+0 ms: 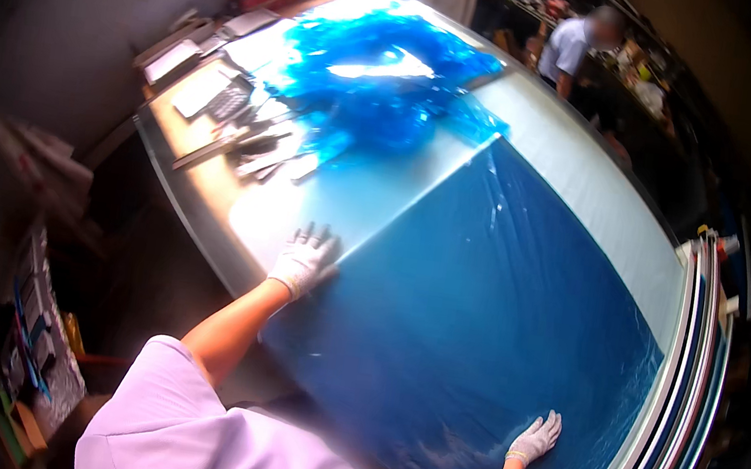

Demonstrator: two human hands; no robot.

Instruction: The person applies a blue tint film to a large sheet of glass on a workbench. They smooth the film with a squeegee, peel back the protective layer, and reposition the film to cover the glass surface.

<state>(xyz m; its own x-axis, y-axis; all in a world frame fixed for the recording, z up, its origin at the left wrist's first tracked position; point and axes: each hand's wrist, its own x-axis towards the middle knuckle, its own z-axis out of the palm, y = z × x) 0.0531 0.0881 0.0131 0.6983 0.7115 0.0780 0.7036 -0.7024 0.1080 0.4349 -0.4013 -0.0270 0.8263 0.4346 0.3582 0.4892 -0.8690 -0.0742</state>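
A large dark blue film-covered sheet lies over the near part of the table, with small wrinkles in its glossy surface. My left hand, in a white glove, rests with fingers spread at the sheet's left edge, partly over the pale tabletop. Farther right and nearer to me, my gloved right hand lies flat on the sheet, fingers stretched out. Neither hand grips anything. Beyond the sheet, a crumpled heap of clear blue plastic film covers the far part of the table.
Tools and small boxes clutter the table's left side. Long strips or rails run along the right edge. A person in a light shirt stands beyond the table, by a cluttered bench. At lower left stands a holder with tools.
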